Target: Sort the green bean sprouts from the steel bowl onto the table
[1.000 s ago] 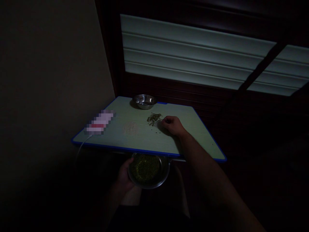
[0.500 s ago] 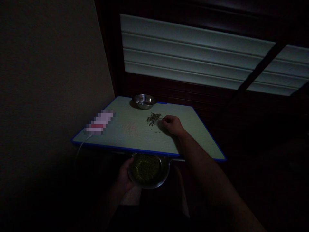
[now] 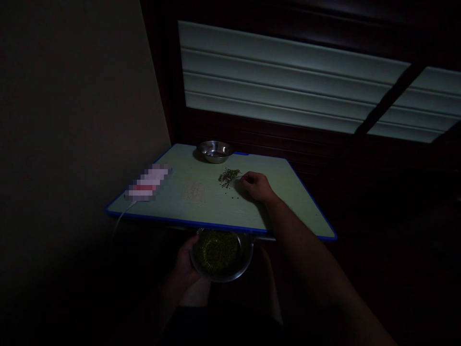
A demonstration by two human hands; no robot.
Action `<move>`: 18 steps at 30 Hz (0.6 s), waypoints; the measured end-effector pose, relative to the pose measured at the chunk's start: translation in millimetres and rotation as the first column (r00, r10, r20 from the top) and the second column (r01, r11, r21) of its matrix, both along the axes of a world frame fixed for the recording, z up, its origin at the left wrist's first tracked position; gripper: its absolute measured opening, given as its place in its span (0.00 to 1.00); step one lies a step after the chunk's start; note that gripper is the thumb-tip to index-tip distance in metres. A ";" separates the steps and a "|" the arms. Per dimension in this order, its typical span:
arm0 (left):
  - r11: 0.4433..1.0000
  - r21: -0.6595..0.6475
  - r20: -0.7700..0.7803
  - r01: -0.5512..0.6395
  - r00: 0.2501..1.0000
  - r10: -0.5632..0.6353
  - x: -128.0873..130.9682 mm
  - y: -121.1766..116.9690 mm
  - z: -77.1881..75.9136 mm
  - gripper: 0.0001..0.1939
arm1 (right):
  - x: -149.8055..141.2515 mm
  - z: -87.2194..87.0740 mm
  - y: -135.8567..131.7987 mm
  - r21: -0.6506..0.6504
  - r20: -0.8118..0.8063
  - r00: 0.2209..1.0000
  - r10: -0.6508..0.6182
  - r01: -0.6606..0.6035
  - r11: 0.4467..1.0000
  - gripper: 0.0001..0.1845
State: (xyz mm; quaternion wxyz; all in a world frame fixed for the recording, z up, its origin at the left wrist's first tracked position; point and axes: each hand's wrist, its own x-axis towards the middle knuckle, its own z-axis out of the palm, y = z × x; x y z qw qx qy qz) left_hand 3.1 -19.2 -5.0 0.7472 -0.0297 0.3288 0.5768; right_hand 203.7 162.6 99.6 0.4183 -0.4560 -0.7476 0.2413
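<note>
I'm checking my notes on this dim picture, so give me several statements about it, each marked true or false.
1. The left hand holds a metal bowl. True.
2. The right hand is inside that bowl. False: it is beside the pile of grains.
3. A second bowl stands near the far edge of the tabletop. True.
4. The tabletop has a red border. False: the border is blue.
5. A cable hangs over the tabletop's near edge. True.
</note>
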 end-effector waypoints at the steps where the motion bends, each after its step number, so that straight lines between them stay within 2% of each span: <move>1: 1.000 0.004 0.004 0.008 1.000 -0.008 0.1 0.0 0.5 0.11 | -0.1 -0.2 0.0 -0.003 -0.003 1.000 0.006 -0.006 1.000 0.12; 11: 1.000 -0.001 -0.007 -0.007 1.000 0.007 0.2 -0.6 2.0 0.10 | 0.4 -1.3 0.1 -0.048 -0.005 1.000 -0.008 0.007 0.999 0.10; 18: 0.999 -0.034 -0.026 -0.025 0.999 0.024 1.6 0.1 4.1 0.11 | 1.3 -4.0 2.8 -0.013 0.019 1.000 -0.003 0.003 1.000 0.11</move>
